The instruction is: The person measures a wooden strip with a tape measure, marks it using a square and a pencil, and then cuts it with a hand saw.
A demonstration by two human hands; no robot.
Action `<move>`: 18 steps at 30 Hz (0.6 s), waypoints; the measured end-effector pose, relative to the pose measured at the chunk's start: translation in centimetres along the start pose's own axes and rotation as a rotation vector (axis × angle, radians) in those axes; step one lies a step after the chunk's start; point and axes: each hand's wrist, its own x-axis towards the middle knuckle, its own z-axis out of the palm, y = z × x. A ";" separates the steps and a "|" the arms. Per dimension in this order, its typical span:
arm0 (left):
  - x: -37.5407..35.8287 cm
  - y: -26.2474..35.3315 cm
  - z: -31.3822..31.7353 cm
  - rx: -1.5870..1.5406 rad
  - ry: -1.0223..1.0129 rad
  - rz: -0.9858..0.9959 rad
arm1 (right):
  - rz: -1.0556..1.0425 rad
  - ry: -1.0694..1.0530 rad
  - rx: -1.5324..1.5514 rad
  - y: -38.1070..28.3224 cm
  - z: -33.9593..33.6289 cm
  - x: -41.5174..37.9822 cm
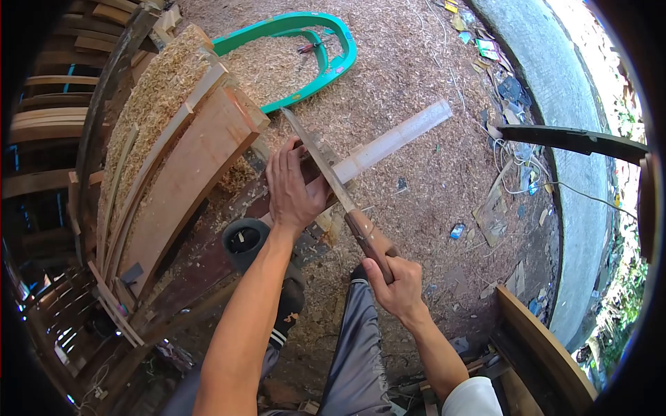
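Note:
My right hand (397, 288) is wrapped around the wooden handle (368, 236) of a handsaw. Its long blade (316, 154) points away from me and lies across a pale wooden strip (395, 142). Just left of the blade, my left hand (295, 184) grips the strip, its fingers bent over it; part of the strip is hidden under the hand. Beyond the blade, the strip's far end sticks out to the right over the floor. Beneath my left hand is a dark wooden surface, partly covered by my arm.
Wide curved boards (191, 173) stand at left beside heaped shavings (163, 90). A green plastic frame (347, 52) lies ahead on the shavings-covered floor. Near my left forearm is a dark hollow round object (246, 239). A concrete ledge (541, 90) curves along the right, with litter beside it.

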 end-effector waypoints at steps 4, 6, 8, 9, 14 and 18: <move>0.0 0.1 0.0 0.002 0.000 0.006 | 0.006 0.014 0.016 -0.1 -0.1 -0.3; -0.1 -0.1 0.1 0.009 0.007 0.007 | 0.020 0.000 0.002 -0.4 -0.1 0.2; -0.1 -0.1 0.2 0.008 0.005 0.005 | 0.020 -0.018 -0.013 -0.7 -0.1 0.9; -0.1 -0.1 0.1 0.006 0.000 0.002 | 0.019 -0.021 -0.014 -0.6 -0.2 0.7; 0.0 0.1 -0.2 -0.012 -0.001 -0.025 | 0.023 -0.044 -0.023 0.0 -1.2 -1.5; 0.1 0.0 -0.2 -0.025 0.004 -0.027 | 0.107 -0.036 0.011 -0.7 -0.9 -0.7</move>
